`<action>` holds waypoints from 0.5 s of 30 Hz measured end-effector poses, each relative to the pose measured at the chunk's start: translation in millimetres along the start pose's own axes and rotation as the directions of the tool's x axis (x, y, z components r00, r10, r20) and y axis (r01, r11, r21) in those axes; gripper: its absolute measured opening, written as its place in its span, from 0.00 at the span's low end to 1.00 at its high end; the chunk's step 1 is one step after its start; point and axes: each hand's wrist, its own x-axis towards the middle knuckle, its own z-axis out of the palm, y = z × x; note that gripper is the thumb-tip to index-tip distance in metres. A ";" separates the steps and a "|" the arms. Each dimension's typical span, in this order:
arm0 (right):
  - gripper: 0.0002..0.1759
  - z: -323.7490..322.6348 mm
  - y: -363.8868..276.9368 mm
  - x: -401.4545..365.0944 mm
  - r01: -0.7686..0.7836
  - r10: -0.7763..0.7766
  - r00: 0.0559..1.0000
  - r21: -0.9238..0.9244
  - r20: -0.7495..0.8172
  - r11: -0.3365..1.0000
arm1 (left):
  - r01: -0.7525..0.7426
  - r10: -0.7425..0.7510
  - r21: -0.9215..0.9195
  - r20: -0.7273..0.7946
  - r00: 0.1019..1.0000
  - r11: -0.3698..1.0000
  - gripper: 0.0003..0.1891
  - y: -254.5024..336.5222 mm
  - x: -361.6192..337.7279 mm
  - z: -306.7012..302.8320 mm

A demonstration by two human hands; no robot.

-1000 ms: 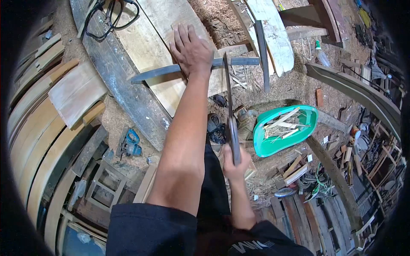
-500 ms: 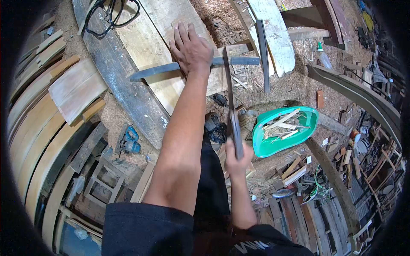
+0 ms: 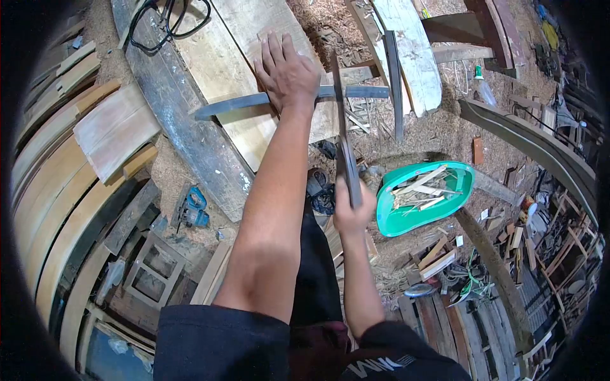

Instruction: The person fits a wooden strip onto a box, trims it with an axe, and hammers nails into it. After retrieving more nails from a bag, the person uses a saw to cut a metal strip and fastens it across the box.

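Note:
A long, slightly curved grey strip (image 3: 238, 106) lies across pale wooden boards (image 3: 254, 136), one end sticking out past their right edge. My left hand (image 3: 289, 76) rests flat over the strip, fingers stretched out onto the boards, pressing it down. In my right hand (image 3: 354, 206) is a handsaw (image 3: 342, 120), seen nearly edge-on, with my fingers wrapped around its handle. Its narrow blade crosses the strip just right of my left hand. Whether the teeth are inside a cut does not show.
A black cable (image 3: 168, 28) lies at the workbench's far left. To the right stands a green tub (image 3: 406, 222) of wood offcuts. A blue power tool (image 3: 194, 206) sits on the sawdust floor at left, beside stacked curved timbers (image 3: 70, 216). Another dark strip (image 3: 393, 82) leans at right.
My right hand and the saw have moved forward, away from my body, along the blade's line. My left hand and the strip stay in place; the whole view shifts slightly.

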 end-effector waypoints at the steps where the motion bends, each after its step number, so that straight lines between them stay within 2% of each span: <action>1: 0.10 12.0 6.2 22.8 0.086 -0.084 0.996 -0.092 0.030 0.992 | 0.002 -0.002 -0.001 0.001 1.000 1.000 0.29 0.8 -1.2 -0.7; 2: 0.10 23.4 -6.8 36.2 0.045 -0.045 0.999 -0.006 0.029 0.999 | 0.005 -0.005 -0.001 0.000 1.000 1.000 0.29 0.0 -2.0 -1.6; 4: 0.10 19.0 2.3 35.6 0.012 -0.011 0.999 -0.005 0.041 1.000 | -0.018 0.018 0.015 -0.048 0.999 1.000 0.27 -1.0 2.8 -1.4; 6: 0.10 -5.1 -3.1 0.7 0.024 -0.022 1.000 -0.095 0.020 0.995 | -0.022 0.022 0.011 -0.040 0.999 1.000 0.27 2.8 -6.2 -2.7; 7: 0.10 -13.5 -3.6 -25.3 0.092 -0.086 0.995 -0.152 0.043 0.984 | -0.023 0.024 0.007 -0.047 0.999 1.000 0.27 2.8 -0.8 -2.3; 10: 0.09 -19.6 -0.5 -55.1 0.026 -0.027 1.000 -0.073 -0.015 0.997 | -0.006 0.007 0.011 -0.064 0.998 1.000 0.26 1.0 4.1 2.0; 12: 0.11 -7.6 -1.1 -13.8 0.014 -0.013 1.000 -0.017 0.009 1.000 | -0.013 0.014 0.013 -0.063 0.998 1.000 0.26 0.1 -0.8 1.1; 15: 0.14 17.4 -8.3 46.0 0.046 -0.042 0.998 -0.103 0.042 0.994 | -0.016 0.016 0.005 -0.067 0.998 1.000 0.26 0.7 -0.7 -0.1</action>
